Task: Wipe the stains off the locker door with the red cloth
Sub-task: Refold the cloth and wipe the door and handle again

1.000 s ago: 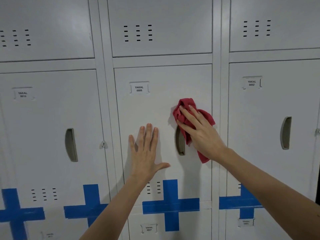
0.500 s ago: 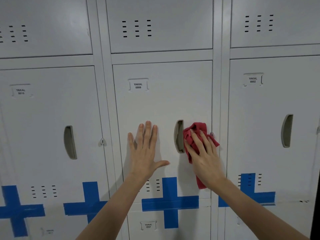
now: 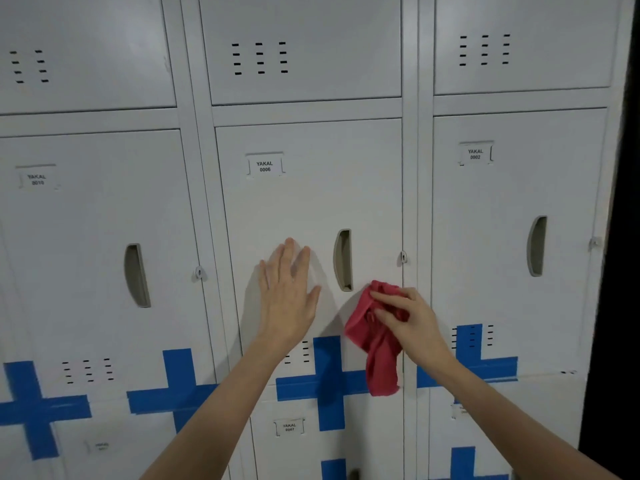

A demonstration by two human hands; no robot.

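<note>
The middle locker door [image 3: 311, 202], light grey and labelled YAKAL 0006, fills the centre of the head view. My left hand [image 3: 289, 296] lies flat on it with fingers spread, left of the recessed handle [image 3: 343, 259]. My right hand [image 3: 408, 320] grips the bunched red cloth [image 3: 375, 344] against the door's lower right part, just below and right of the handle. A loose end of the cloth hangs down over the blue tape. No stains stand out on the door.
Matching grey lockers stand left [image 3: 97, 254], right [image 3: 512, 220] and above. Blue tape crosses [image 3: 329, 379] mark the lower edges of the doors. A small lock tab [image 3: 403, 257] sits at the middle door's right edge. A dark gap runs down the far right.
My right hand has swept the red cloth downward, from above the handle to below and right of it. My left hand has stayed flat on the door.
</note>
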